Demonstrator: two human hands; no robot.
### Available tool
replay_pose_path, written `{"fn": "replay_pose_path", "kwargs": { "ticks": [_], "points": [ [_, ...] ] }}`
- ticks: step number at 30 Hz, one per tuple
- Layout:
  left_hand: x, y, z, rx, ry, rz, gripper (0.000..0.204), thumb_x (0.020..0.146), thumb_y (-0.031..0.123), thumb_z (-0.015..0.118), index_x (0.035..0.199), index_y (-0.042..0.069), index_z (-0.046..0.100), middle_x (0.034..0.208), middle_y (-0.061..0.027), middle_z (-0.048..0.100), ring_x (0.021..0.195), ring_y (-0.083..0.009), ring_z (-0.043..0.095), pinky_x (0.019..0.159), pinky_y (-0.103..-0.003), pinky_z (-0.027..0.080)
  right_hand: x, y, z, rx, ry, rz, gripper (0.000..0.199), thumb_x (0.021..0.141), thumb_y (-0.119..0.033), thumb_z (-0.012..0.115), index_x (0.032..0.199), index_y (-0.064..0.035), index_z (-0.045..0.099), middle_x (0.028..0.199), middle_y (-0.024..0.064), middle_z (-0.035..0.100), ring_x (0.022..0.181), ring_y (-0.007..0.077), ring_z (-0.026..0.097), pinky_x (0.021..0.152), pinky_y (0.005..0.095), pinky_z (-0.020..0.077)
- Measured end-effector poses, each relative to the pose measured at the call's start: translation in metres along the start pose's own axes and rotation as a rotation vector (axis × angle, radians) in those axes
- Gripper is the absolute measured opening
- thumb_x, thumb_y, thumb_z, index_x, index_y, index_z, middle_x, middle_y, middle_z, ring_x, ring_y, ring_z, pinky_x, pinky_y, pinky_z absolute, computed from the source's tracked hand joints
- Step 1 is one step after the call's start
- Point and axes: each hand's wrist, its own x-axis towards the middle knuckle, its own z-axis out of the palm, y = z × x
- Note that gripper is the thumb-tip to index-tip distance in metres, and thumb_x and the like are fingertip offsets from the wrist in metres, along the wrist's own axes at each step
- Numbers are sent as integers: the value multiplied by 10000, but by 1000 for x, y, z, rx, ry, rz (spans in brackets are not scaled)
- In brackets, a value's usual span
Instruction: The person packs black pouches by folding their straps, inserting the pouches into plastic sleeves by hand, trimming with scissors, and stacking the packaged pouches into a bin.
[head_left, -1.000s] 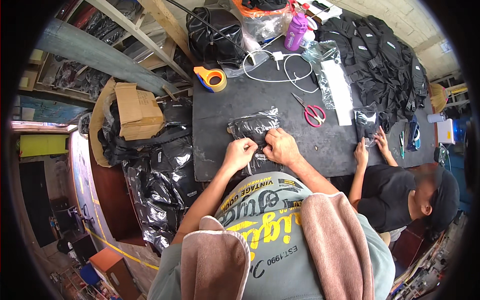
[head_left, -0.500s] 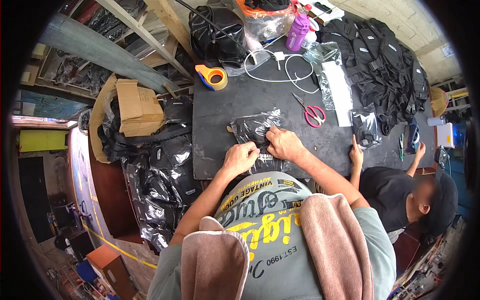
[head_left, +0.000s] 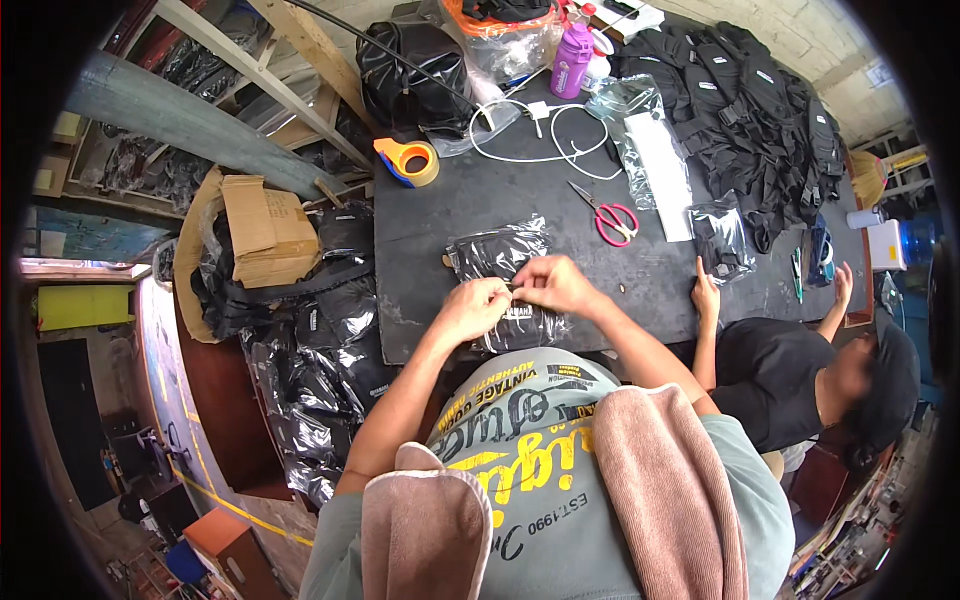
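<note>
Your left hand (head_left: 473,308) and right hand (head_left: 553,284) pinch the near edge of the clear bag holding a black item (head_left: 500,262), flat on the dark table (head_left: 420,215) right before you, fingertips meeting to keep the opening steady.

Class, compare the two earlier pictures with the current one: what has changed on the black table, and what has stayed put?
The left hand and right hand have closed together at the near edge of the bagged black item. The co-worker's hand slid off the second bag. Scissors and tape roll stayed put.
</note>
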Motion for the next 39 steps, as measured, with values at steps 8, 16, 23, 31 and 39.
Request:
{"fn": "replay_pose_path", "kwargs": {
  "ticks": [8, 16, 23, 31, 39],
  "points": [
    [5, 55, -85, -290, -176, -106, 213, 1002, 254, 746, 953, 47, 746, 746, 61, 636, 575, -24, 487, 497, -221, 381, -16, 131, -110, -974, 781, 67, 330, 893, -83, 675, 1216, -59, 741, 1192, 136, 703, 1083, 374, 646, 963, 485, 538],
    [-43, 139, -229, -324, 124, 207, 151, 988, 221, 764, 926, 86, 738, 746, 117, 590, 569, 19, 416, 509, -191, 303, -20, 122, -115, -1023, 621, 350, 425, 855, -196, 758, 1259, -77, 698, 1270, 162, 671, 1191, 379, 615, 987, 494, 544],
    [-33, 157, -247, -184, 195, 369, 201, 1052, 216, 699, 993, 25, 718, 961, 42, 679, 925, -43, 573, 864, -225, 448, -56, 110, -94, -980, 601, 390, 410, 774, -223, 742, 1131, -31, 681, 876, 187, 761, 821, 424, 748, 776, 507, 603],
    [-36, 187, -229, -96, 189, 384, 211, 1045, 234, 719, 1009, 26, 727, 937, 52, 677, 901, -35, 571, 833, -221, 455, -103, -20, -58, -926, 409, -48, 575, 733, -518, 857, 1106, -126, 663, 998, 50, 710, 952, 266, 659, 881, 457, 410],
    [-29, 220, -210, -59, 96, 360, 179, 1044, 192, 715, 1028, 15, 729, 952, 38, 694, 931, -23, 609, 851, -220, 488, -52, -44, -38, -1082, 237, -236, 580, 689, -648, 842, 902, -143, 651, 811, 54, 722, 823, 243, 693, 865, 406, 404]
  ]
}}
